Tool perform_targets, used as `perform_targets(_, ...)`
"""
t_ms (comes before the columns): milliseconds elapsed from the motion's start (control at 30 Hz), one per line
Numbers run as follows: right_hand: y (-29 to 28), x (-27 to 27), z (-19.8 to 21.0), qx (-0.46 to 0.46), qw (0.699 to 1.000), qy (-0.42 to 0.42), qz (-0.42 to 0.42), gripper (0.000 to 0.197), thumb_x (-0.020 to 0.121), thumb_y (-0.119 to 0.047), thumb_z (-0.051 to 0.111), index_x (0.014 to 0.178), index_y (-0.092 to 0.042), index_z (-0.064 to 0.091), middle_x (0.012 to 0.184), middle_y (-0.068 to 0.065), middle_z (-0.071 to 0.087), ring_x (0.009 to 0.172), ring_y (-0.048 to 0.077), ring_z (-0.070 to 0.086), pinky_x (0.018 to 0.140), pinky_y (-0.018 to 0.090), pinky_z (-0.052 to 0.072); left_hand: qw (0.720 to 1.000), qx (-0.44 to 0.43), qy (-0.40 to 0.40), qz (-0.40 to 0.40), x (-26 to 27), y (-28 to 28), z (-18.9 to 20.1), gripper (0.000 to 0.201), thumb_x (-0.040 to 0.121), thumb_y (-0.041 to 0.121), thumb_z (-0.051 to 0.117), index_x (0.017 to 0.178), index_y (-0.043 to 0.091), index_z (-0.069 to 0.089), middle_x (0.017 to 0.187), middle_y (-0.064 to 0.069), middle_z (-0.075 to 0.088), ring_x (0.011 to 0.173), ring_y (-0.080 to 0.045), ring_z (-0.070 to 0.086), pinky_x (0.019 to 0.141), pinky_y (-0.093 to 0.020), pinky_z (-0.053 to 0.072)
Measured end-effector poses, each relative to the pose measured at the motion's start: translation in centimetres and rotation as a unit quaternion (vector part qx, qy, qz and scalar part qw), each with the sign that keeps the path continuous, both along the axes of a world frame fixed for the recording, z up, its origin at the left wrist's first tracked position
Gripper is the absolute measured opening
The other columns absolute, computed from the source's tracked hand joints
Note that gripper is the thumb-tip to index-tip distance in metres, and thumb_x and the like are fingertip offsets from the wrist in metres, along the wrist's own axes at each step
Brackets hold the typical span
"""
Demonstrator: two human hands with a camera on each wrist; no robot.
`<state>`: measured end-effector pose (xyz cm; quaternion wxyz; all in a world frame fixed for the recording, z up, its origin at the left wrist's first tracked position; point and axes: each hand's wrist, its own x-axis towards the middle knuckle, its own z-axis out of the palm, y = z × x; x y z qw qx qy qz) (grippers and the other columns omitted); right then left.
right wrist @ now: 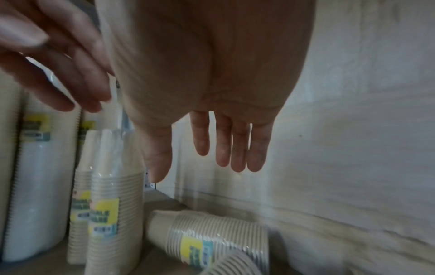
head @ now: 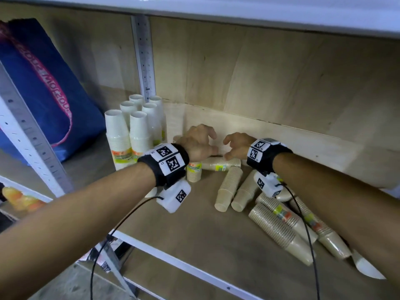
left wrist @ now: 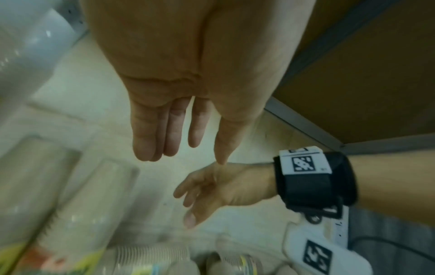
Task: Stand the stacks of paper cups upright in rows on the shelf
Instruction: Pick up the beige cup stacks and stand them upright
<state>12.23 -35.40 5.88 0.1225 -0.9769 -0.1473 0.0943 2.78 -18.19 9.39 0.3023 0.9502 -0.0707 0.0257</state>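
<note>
Several tall white cup stacks (head: 134, 131) stand upright at the shelf's back left. A short tan stack (head: 194, 171) (right wrist: 110, 201) stands beside them. Another tan stack (head: 223, 163) (right wrist: 209, 240) lies on its side near the back wall, just below both hands. My left hand (head: 199, 140) (left wrist: 179, 134) hovers above it with relaxed fingers, holding nothing. My right hand (head: 236, 146) (right wrist: 212, 148) is close beside it, fingers loosely spread, also empty. More tan stacks (head: 229, 189) (head: 279, 230) lie tipped over on the shelf board to the right.
A blue bag (head: 43, 94) fills the neighbouring bay on the left, behind a white perforated upright (head: 144, 57). The wooden back wall (head: 281, 83) is close behind the hands. The shelf above (head: 259, 9) hangs low. The white front rail (head: 184, 265) edges the shelf board.
</note>
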Motion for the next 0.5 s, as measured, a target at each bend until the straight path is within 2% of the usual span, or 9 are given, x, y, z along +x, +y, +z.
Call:
perform_targets(100,-0.7,0.2,-1.1,-0.007,1.000,-0.003,0.008,0.063,0.076,-0.028,0.080,0.133,-0.020,0.053,0.132,0.006,0.054,0.120,0.022,0.054,0.095,0.029,0.045,0.998,-0.031,0.032,-0.037,-0.8,-1.5,-2.7,0.034,0.082,0.033,0.076,0.113,0.023,0.066,0.100,0.005,0.066,0.090,-0.011,0.060,0.071,-0.021,0.045)
perform_targets(200,-1.2,0.7,-2.5,-0.011,1.000,0.006,0.019,0.066,0.077,-0.026,0.081,0.135,-0.017,0.052,0.135,0.007,0.053,0.121,0.025,0.053,0.094,0.029,0.043,0.997,0.010,0.069,-0.045,-1.2,-2.7,-5.7,0.038,0.082,0.037,0.074,0.113,0.018,0.063,0.106,-0.001,0.063,0.089,-0.015,0.058,0.065,-0.023,0.044)
perform_targets(267,-1.3,1.3,-3.2,-0.011,1.000,0.019,0.021,0.067,0.078,-0.026,0.080,0.137,-0.016,0.051,0.137,0.008,0.052,0.123,0.025,0.053,0.096,0.028,0.042,0.993,0.034,0.104,-0.051,-1.2,-3.1,-7.5,0.048,0.083,0.040,0.072,0.121,0.012,0.060,0.112,-0.003,0.062,0.098,-0.019,0.060,0.075,-0.032,0.052)
perform_targets(333,-1.2,1.8,-3.9,-0.013,0.999,0.030,0.027,0.068,0.078,-0.027,0.080,0.138,-0.016,0.050,0.140,0.007,0.050,0.125,0.025,0.051,0.100,0.028,0.042,0.990,0.024,0.133,-0.050,-1.4,-3.4,-8.9,0.054,0.085,0.041,0.070,0.128,0.012,0.056,0.120,-0.004,0.062,0.109,-0.022,0.060,0.088,-0.036,0.052)
perform_targets(400,-1.0,2.3,-4.4,-0.018,0.999,0.038,0.034,0.071,0.076,-0.029,0.080,0.138,-0.016,0.048,0.142,0.007,0.048,0.127,0.025,0.050,0.103,0.030,0.041,0.989,0.019,0.137,-0.042,-1.6,-3.8,-10.0,0.050,0.084,0.041,0.069,0.124,0.014,0.058,0.116,-0.003,0.064,0.108,-0.022,0.062,0.086,-0.036,0.053)
perform_targets(500,-0.6,3.1,-4.8,-0.027,0.997,0.047,0.046,0.074,0.076,-0.028,0.081,0.141,-0.014,0.047,0.143,0.008,0.048,0.129,0.025,0.049,0.104,0.030,0.040,0.989,0.022,0.144,-0.029,-1.7,-4.3,-11.1,0.070,0.079,0.042,0.071,0.139,0.017,0.047,0.126,-0.004,0.062,0.113,-0.022,0.060,0.091,-0.038,0.053)
